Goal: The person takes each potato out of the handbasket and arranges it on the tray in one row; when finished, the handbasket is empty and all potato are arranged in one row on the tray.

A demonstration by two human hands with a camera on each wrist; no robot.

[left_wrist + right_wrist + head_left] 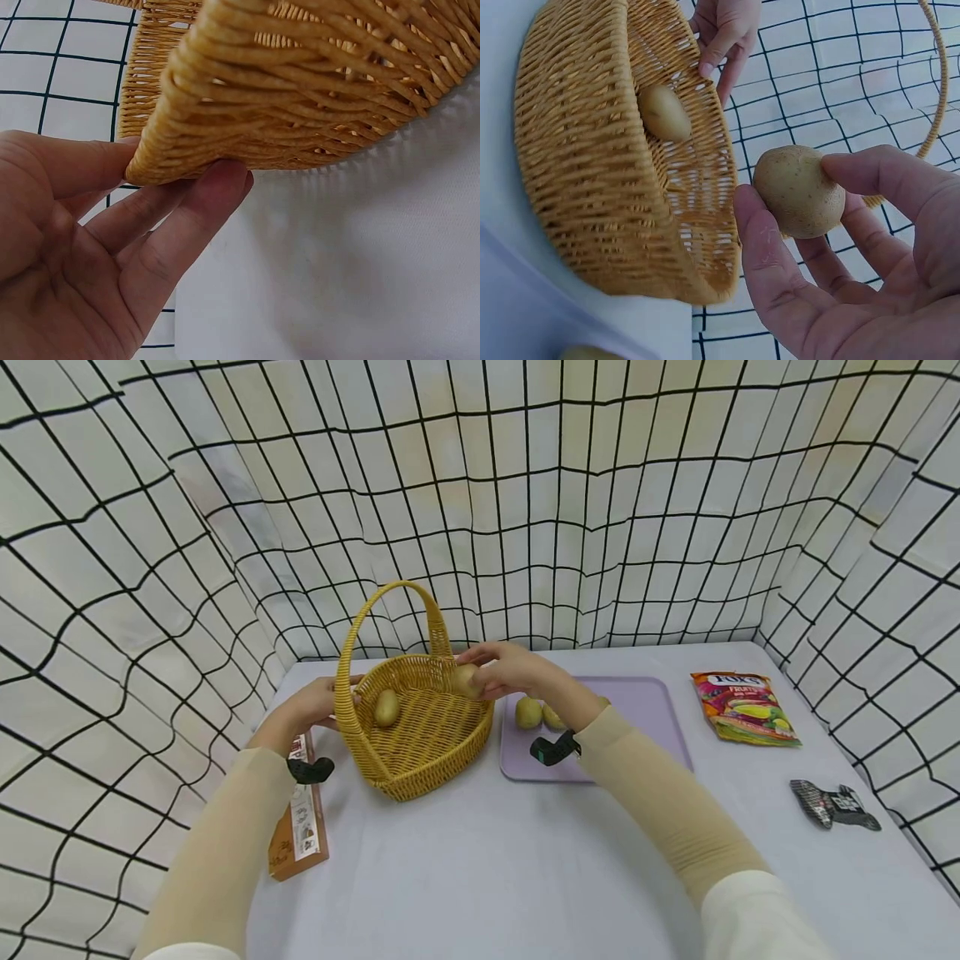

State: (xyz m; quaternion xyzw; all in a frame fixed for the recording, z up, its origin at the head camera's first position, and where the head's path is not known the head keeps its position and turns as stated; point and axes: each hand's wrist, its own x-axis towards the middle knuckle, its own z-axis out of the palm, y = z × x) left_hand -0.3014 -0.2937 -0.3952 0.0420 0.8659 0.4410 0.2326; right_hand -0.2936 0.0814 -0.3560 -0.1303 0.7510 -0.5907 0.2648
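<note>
A yellow wicker basket (431, 779) with a tall arched handle sits left of centre, one potato (387, 708) lying inside it. My left hand (311, 703) grips the basket's left side; in the left wrist view the thumb is on one face of the woven wall (300, 97) and the fingers are under it. Above the basket's right rim, my right hand (517, 670) holds another potato (799, 191) between thumb and fingers, apart from the first. To the right, potatoes (528, 712) rest on a lilac tray (645, 718), partly hidden by the right wrist.
A brown box (300, 831) with a printed label lies beside the left forearm. At the right are a red Fox's candy bag (750, 708) and a black-and-silver wrapped packet (834, 804). Black-gridded white cloth (525, 527) walls the table's back and sides.
</note>
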